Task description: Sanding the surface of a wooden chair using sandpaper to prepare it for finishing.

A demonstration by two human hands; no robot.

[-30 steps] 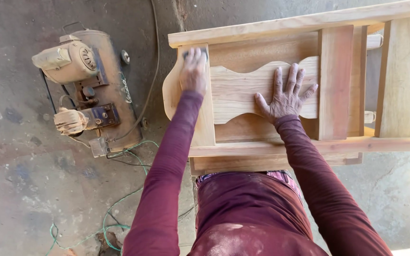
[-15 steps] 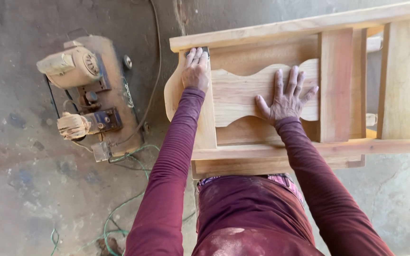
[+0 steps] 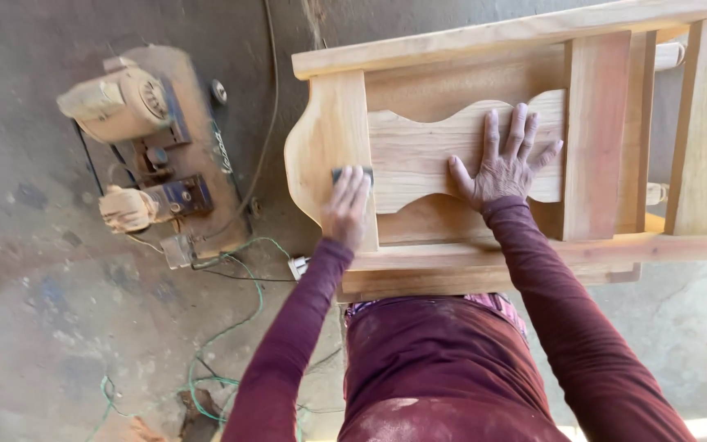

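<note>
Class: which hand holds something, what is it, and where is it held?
The left hand presses a small dark sanding pad under its fingers; the right hand lies flat, holding nothing.

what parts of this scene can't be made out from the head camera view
- The small dark sanding pad: mostly hidden under the left hand, so its make and grit cannot be told.
- The pale unfinished wooden furniture frame: cut off by the right and top edges, so its full form is unclear.
- The dusty motor machine on the floor: coated in sawdust, details unreadable.
- The wood under the flat right hand: covered.
</note>
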